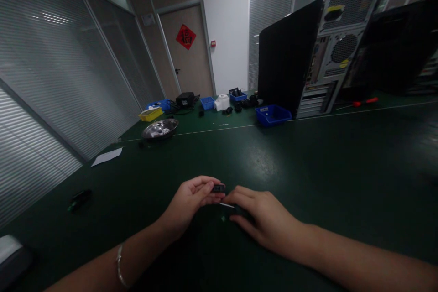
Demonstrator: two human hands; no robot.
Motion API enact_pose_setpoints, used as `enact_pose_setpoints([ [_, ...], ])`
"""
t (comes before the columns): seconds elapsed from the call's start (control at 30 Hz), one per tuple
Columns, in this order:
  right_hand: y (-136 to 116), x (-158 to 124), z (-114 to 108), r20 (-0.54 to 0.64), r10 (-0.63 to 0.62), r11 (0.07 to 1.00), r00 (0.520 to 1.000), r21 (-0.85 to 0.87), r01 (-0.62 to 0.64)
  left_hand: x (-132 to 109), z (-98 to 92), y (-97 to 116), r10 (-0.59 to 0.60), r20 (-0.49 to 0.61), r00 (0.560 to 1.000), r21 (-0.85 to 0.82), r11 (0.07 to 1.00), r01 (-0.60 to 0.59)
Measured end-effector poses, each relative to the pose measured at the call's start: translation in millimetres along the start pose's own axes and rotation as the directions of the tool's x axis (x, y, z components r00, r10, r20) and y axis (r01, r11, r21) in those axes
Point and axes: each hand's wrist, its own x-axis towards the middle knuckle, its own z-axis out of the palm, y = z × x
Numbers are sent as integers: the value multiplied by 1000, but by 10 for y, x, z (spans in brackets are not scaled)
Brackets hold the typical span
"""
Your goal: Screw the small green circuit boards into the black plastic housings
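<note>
Near the front of the green table, my left hand (196, 194) pinches a small dark rectangular part (219, 188) between thumb and fingers. My right hand (258, 210) is closed around a screwdriver (227, 205) with a dark handle mostly hidden in the palm. Its thin bright shaft points left, to just below my left fingertips; whether the tip touches the part I cannot tell. A tiny greenish piece (223, 218) shows just below the shaft, between the hands.
Dark green tabletop (191, 159) spreads around. A blurred dark object (80, 200) lies left. Behind are a metal bowl (160, 128), a yellow tray (151, 114), a blue bin (273, 115) and a white device (221, 102). A tall black computer case (290, 54) stands back right, near a red-handled tool (365, 101).
</note>
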Motion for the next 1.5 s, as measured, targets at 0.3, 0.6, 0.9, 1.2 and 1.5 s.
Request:
enact_pose_setpoints([
  [0.3,-64,32,4,86,5,987,996,-160,9,19,8,-26,-20,-44,999,-63,998,17],
  [0.6,-19,-4,-27,94,7,998,996,-55,-2,-32,10,-11,-21,41,999,52,998,19],
  [0.9,59,-34,-60,-162,-98,994,982,30,104,-80,54,-31,-63,128,990,51,997,57],
  [1.2,31,-79,-74,-140,-212,976,967,-81,202,-188,157,39,-157,152,976,-31,986,163],
  [1.5,15,-86,-79,-89,-303,929,949,-251,273,-225,178,32,-151,171,974,41,988,146],
])
